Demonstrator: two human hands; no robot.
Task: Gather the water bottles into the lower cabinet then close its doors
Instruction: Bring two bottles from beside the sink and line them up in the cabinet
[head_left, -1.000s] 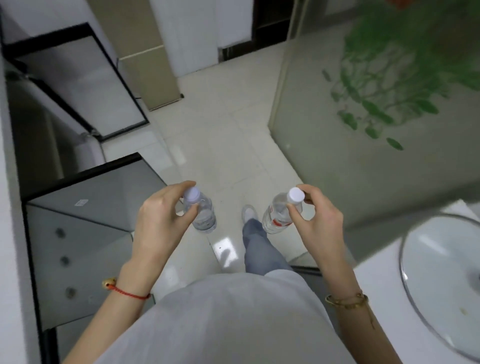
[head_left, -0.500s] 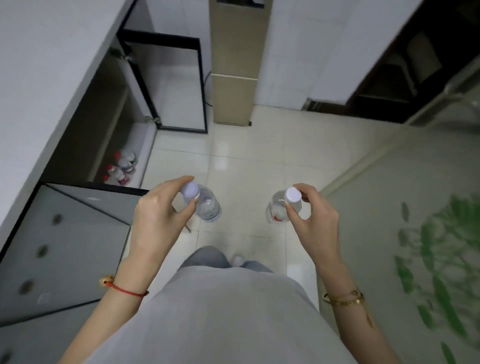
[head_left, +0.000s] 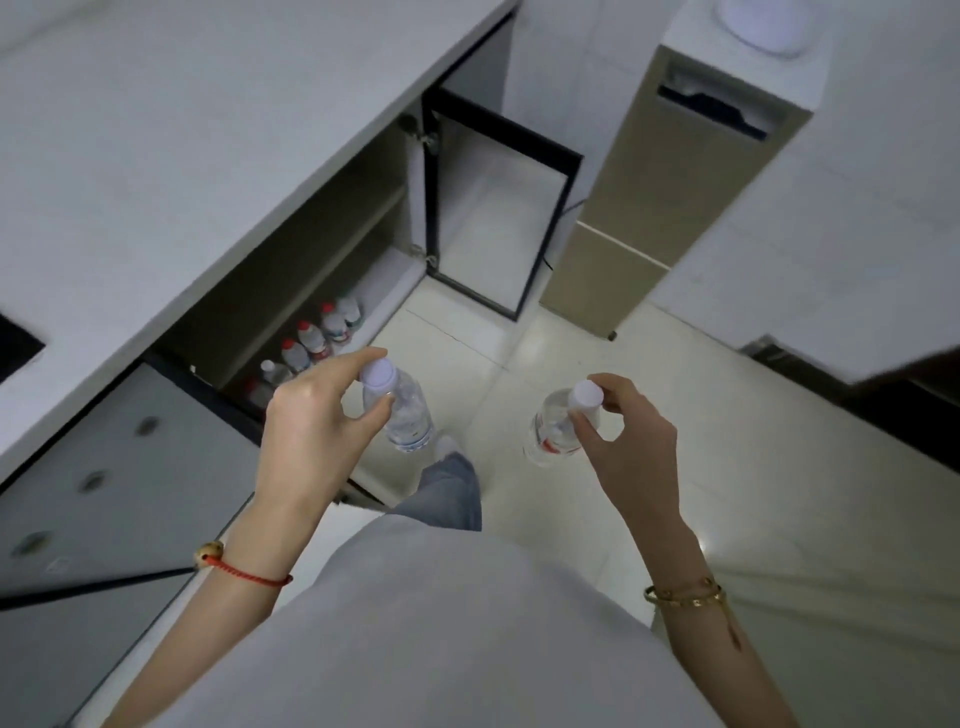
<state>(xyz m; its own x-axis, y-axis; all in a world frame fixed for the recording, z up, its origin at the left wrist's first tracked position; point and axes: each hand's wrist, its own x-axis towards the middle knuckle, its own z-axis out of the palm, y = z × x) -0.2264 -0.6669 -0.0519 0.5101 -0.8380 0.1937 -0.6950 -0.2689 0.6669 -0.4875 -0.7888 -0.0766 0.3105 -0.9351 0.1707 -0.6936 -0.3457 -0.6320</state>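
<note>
My left hand grips a clear water bottle by its white-capped neck, hanging over the floor. My right hand holds a second clear bottle with a red label the same way. Both hang in front of the lower cabinet, which stands open under the white counter. Several bottles with red and white caps stand in a row on the cabinet floor. The far door with a black frame is swung out; the near grey door is open at my left.
A white countertop runs across the upper left. A tall beige unit stands just right of the far door. Glossy white floor tiles lie ahead. My leg and shoe are below the bottles.
The view has swung left from a glass panel and round table toward the counter. The open cabinet and its bottles have come into sight. Both hands keep their bottles.
</note>
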